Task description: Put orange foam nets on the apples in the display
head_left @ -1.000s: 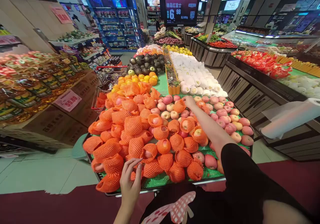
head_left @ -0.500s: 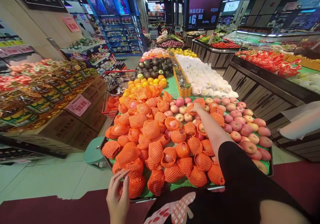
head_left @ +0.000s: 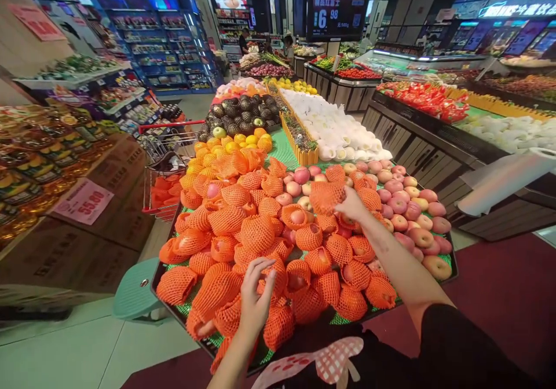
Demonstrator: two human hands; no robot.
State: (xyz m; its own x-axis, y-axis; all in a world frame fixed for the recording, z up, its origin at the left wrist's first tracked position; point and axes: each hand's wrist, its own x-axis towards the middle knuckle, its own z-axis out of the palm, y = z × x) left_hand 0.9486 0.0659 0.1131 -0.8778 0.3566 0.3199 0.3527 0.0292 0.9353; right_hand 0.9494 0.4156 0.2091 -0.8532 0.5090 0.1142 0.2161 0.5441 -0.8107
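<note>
Left hand (head_left: 256, 296): one. Right hand (head_left: 351, 205): one. Orange foam nets (head_left: 258, 234): several dozen, overlapping, exact figure not obtainable. Bare apples (head_left: 397, 205): more than twenty. Dark-netted fruit (head_left: 246, 104): more than a dozen. Shopping cart (head_left: 171, 125): one. Teal stool (head_left: 134, 287): one. Bag roll (head_left: 506, 182): one. Price screen at centre (head_left: 336, 7): one.

Room opens over the green mat (head_left: 281, 147), hemmed in by the yellow fence (head_left: 307, 157) and netted fruit (head_left: 272, 185).
</note>
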